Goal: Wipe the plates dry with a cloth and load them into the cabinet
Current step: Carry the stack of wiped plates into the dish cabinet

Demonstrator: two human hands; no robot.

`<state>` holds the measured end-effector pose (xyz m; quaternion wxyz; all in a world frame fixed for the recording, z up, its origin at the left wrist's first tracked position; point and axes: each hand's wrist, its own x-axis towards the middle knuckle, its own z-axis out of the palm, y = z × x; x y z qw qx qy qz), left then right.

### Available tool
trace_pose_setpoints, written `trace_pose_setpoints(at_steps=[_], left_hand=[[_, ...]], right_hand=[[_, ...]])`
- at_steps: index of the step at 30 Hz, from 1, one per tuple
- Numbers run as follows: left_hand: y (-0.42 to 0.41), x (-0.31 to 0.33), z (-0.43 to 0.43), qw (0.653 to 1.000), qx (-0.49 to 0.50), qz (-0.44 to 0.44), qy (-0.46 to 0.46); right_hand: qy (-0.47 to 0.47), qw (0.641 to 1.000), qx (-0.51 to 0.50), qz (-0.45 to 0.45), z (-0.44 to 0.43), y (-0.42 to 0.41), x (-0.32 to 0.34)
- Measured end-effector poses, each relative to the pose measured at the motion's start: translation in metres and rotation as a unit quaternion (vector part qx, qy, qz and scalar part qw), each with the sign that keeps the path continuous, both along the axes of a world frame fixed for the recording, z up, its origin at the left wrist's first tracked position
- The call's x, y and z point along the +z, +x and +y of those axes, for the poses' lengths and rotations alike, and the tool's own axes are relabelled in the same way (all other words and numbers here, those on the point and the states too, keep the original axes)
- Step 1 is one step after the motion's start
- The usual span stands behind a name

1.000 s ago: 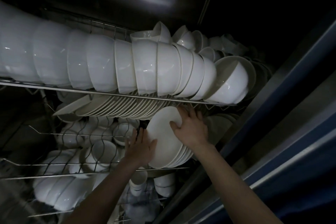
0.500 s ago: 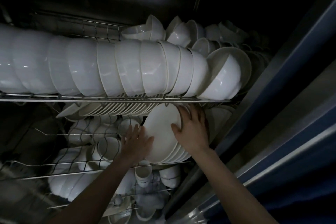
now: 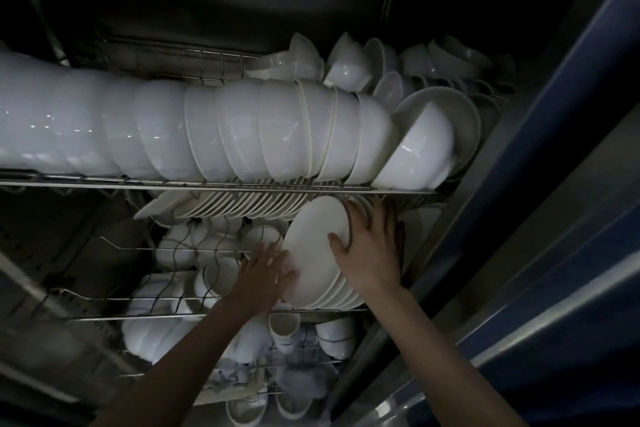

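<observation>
Head view: looks up and into a dim steel cabinet (image 3: 214,3) with wire racks
Plates (image 3: 317,253): a short stack of plain white, glossy round plates, standing on edge and leaning left, its lower rims at the front wire of the middle rack (image 3: 166,317); the front plate's smooth face is turned towards the camera, and the stacked rims show as thin pale lines at lower right
Left hand (image 3: 265,274): fingers straight and spread, laid flat against the lower left of the front plate
Right hand (image 3: 372,258): grips the stack at its right edge, thumb on the front face, fingers reaching over the rims behind
Plate row (image 3: 242,206): more white plates on edge, packed close, just left of the held stack and tucked under the top rack (image 3: 207,185)
Bowls (image 3: 277,128): a long row of white bowls lying on their sides on the top rack, nested one into the next; smaller bowls are piled behind them
Cups (image 3: 284,324): white cups and small bowls below the middle rack, partly hidden by the forearms
Door (image 3: 571,135): dark blue edge with a metal frame, running along the right
</observation>
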<state>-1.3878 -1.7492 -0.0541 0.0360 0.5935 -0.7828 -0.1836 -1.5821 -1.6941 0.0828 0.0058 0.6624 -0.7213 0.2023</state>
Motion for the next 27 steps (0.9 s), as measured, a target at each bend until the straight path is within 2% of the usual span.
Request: trace_pose_setpoints(at_steps=[4, 7, 9, 13, 16, 19, 24, 27], left_hand=[[0.008, 0.015, 0.011, 0.999, 0.028, 0.008, -0.032], [0.027, 0.031, 0.030, 0.996, 0.054, 0.002, -0.066], [0.048, 0.041, 0.048, 0.993, 0.073, -0.016, -0.091], [0.095, 0.067, 0.104, 0.979, 0.149, -0.018, -0.139], [0.136, 0.079, 0.164, 0.958, 0.250, -0.022, -0.142], [0.174, 0.089, 0.226, 0.940, 0.305, -0.044, -0.146], [0.230, 0.102, 0.340, 0.898, 0.398, -0.097, -0.157], [0.266, 0.104, 0.424, 0.865, 0.469, -0.109, -0.142]], right_hand=[[-0.021, 0.995, 0.057, 0.080, 0.005, 0.006, 0.006], [-0.043, 0.983, 0.160, 0.078, 0.009, 0.020, 0.011], [-0.023, 0.968, 0.239, 0.079, 0.011, 0.034, 0.012], [-0.008, 0.924, 0.376, 0.064, 0.020, 0.068, 0.005], [0.002, 0.898, 0.437, 0.049, 0.032, 0.105, -0.006], [0.050, 0.866, 0.493, 0.071, 0.052, 0.152, -0.011], [0.085, 0.800, 0.590, 0.065, 0.108, 0.243, -0.008], [0.085, 0.752, 0.647, 0.093, 0.158, 0.305, -0.004]])
